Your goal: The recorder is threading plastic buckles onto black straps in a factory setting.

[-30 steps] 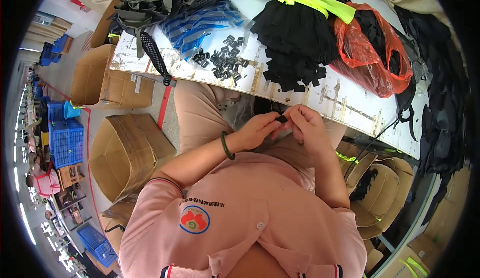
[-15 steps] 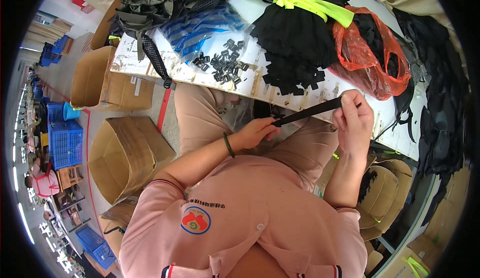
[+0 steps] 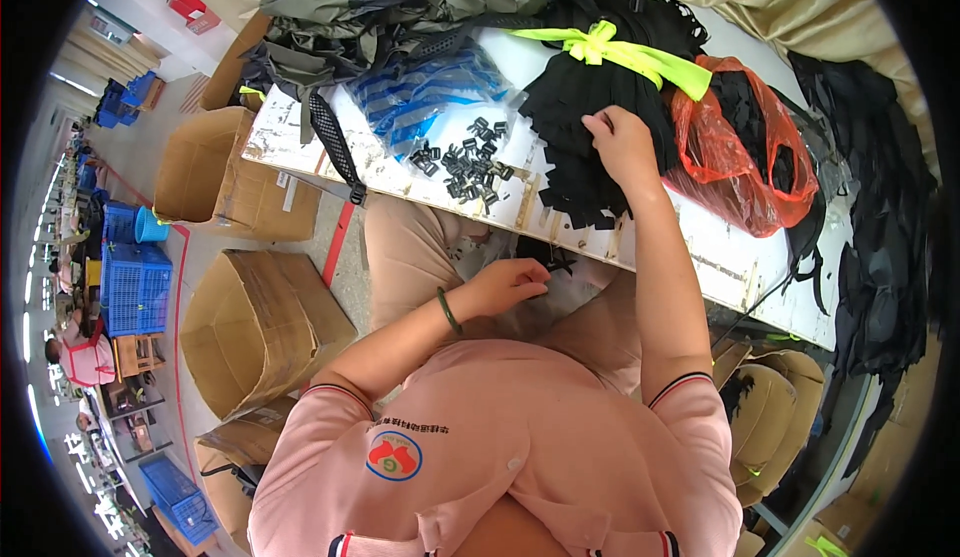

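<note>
A thick bundle of black straps (image 3: pixel 560 97) lies on the white table, tied with a bright yellow-green band (image 3: pixel 640 60). My right hand (image 3: pixel 625 149) reaches over the bundle, its thumb and fingers pinched on a black strap there; the exact hold is partly hidden by the hand. Above my lap, short of the table edge, my left hand (image 3: pixel 508 285) has loosely bent fingers a little apart, with nothing visible in them. Several small black plastic buckles (image 3: pixel 468 169) lie in a loose pile left of the bundle.
A blue-striped plastic bag (image 3: pixel 425 92) and dark green fabric (image 3: pixel 350 2) sit at the back left. Right of the bundle stands a red plastic bag (image 3: pixel 745 192) holding black pieces. Cardboard boxes (image 3: pixel 265 317) stand on the floor at left; black material (image 3: pixel 880 257) hangs at right.
The black strap stretched between both hands has gone from view there. My right hand has moved forward and left onto the bundle; my left hand stays above the lap, its fingers loosened.
</note>
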### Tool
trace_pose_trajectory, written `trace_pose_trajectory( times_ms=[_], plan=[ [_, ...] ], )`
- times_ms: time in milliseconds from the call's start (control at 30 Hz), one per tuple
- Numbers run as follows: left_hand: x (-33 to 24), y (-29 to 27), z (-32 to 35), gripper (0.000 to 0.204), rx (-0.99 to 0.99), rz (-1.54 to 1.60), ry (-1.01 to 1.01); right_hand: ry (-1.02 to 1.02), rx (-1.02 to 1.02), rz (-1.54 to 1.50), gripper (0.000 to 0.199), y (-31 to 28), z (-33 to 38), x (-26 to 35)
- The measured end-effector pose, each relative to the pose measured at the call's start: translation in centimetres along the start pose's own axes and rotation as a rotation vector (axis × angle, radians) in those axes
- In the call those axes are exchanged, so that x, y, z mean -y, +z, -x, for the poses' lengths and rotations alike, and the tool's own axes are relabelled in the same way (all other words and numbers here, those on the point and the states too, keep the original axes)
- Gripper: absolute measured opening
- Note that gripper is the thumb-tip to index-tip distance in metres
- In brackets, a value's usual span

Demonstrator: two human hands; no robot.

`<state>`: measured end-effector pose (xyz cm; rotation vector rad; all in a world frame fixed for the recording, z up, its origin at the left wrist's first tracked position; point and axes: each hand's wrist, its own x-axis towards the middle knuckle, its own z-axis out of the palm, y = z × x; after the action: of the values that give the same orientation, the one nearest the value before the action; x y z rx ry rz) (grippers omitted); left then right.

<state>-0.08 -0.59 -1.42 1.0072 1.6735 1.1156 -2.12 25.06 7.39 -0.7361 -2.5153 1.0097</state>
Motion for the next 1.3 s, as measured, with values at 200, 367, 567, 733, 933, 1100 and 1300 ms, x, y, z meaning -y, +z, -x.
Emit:
trace_pose_trajectory(
  times_ms=[200, 367, 567, 733, 933, 1100, 1300],
  plan=[
    [-4.4, -1.4, -0.4, 0.023, -0.067, 0.53, -0.074, 0.259, 0.195, -0.639, 0.016, -1.7, 6.8, 1.8],
    [-7.0, -2.0, -1.9, 0.014, -0.189, 0.807, 0.026, 0.223, 0.332, -0.748, 0.016, 0.0, 15.0, 1.4],
    [-5.2, -0.1, -1.2, 0.011, -0.167, 0.575, -0.045, 0.289, 0.398, -0.822, 0.014, -1.6, 11.8, 2.2],
    [-0.6, 1.9, 0.7, 0.016, -0.068, 0.269, -0.099, 0.199, 0.007, -1.106, 0.012, -5.6, 7.5, 2.9],
    [-3.5, -7.2, 0.9, 0.017, -0.472, -0.611, 0.189, 0.242, 0.026, -0.81, 0.005, -4.3, 12.3, 2.4],
    [-3.7, -12.0, -1.8, 0.032, -0.332, -0.968, 0.188, 0.152, 0.267, -0.778, 0.012, 2.0, 16.0, 0.0],
    [-4.4, -12.2, -3.0, 0.02, -0.303, -0.882, 0.169, 0.295, 0.348, -0.869, 0.01, 3.2, 15.9, 0.0]
  ],
)
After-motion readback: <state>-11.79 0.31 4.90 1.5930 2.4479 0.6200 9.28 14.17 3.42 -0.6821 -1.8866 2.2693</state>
